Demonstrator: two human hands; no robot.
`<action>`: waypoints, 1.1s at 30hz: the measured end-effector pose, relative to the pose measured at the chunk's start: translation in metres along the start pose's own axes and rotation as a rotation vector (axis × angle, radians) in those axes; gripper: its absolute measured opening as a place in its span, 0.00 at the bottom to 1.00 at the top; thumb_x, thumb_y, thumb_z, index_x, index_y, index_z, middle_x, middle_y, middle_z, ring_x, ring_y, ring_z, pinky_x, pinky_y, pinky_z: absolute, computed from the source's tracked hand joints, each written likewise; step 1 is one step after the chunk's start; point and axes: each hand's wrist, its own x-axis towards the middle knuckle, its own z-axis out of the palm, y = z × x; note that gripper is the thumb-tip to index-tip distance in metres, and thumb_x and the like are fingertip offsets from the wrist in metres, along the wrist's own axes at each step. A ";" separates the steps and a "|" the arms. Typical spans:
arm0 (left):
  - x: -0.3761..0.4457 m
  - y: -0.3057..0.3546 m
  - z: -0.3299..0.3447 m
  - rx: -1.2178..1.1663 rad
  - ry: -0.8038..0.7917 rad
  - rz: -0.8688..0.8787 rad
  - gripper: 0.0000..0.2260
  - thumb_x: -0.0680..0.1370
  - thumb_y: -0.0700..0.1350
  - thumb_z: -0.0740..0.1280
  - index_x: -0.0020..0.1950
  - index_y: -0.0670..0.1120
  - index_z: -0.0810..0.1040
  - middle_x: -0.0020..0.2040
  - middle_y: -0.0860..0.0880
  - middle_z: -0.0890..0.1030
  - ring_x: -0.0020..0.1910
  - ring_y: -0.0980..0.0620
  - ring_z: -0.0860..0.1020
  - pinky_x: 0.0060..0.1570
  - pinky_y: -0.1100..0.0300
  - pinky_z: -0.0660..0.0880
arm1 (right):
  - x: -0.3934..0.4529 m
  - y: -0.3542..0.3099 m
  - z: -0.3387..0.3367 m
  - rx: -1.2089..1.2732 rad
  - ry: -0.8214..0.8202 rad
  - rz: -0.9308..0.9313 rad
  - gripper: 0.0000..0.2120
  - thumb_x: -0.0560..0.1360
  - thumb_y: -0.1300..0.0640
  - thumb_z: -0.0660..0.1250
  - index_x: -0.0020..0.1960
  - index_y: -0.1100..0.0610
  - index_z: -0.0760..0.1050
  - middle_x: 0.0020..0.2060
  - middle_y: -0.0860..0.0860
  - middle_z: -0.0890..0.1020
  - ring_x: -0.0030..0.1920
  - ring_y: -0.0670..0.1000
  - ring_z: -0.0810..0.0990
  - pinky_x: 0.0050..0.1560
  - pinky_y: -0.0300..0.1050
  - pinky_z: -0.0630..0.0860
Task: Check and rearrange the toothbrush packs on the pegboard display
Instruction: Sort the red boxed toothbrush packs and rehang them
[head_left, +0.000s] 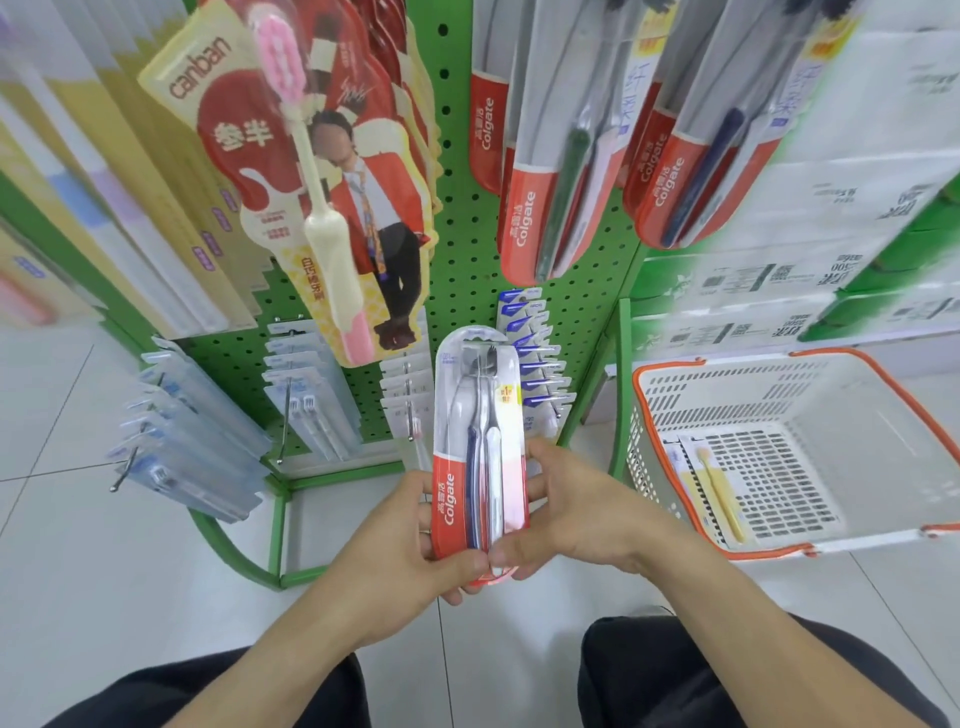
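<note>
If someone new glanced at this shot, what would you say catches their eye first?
Most likely the red Colgate toothbrush pack at centre, gripped upright by the left hand and the right hand in front of the green pegboard. Next, the big canban pack with its pink brush hanging upper left, then the white basket with an orange rim on the right.

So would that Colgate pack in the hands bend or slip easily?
The Colgate pack probably stays fairly stiff: it stands upright though held only at its lower end. Its glossy plastic front may be slippery. Probably light, since the left hand and right hand grip it by fingertips.

Glossy plastic toothbrush pack (480, 447), perforated metal pegboard (462, 270)
</note>
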 end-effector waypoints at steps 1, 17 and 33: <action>0.001 0.000 0.000 0.005 0.011 0.001 0.24 0.73 0.34 0.76 0.63 0.47 0.70 0.46 0.44 0.85 0.39 0.45 0.85 0.38 0.53 0.82 | 0.000 0.000 0.002 -0.025 0.004 -0.006 0.32 0.65 0.73 0.79 0.60 0.49 0.72 0.48 0.54 0.84 0.40 0.51 0.86 0.39 0.52 0.84; 0.003 0.005 0.002 0.436 0.185 -0.020 0.14 0.76 0.50 0.73 0.57 0.58 0.71 0.58 0.56 0.74 0.35 0.54 0.84 0.45 0.55 0.81 | 0.009 0.010 0.011 -0.347 0.111 -0.130 0.38 0.60 0.57 0.84 0.64 0.46 0.68 0.48 0.49 0.83 0.40 0.53 0.87 0.45 0.58 0.84; 0.005 0.001 0.008 -0.059 0.019 -0.084 0.15 0.80 0.34 0.61 0.64 0.48 0.75 0.54 0.43 0.84 0.48 0.47 0.86 0.50 0.47 0.83 | 0.002 0.014 0.014 -0.716 -0.033 -0.140 0.43 0.62 0.40 0.82 0.70 0.42 0.64 0.60 0.39 0.67 0.60 0.41 0.72 0.60 0.40 0.74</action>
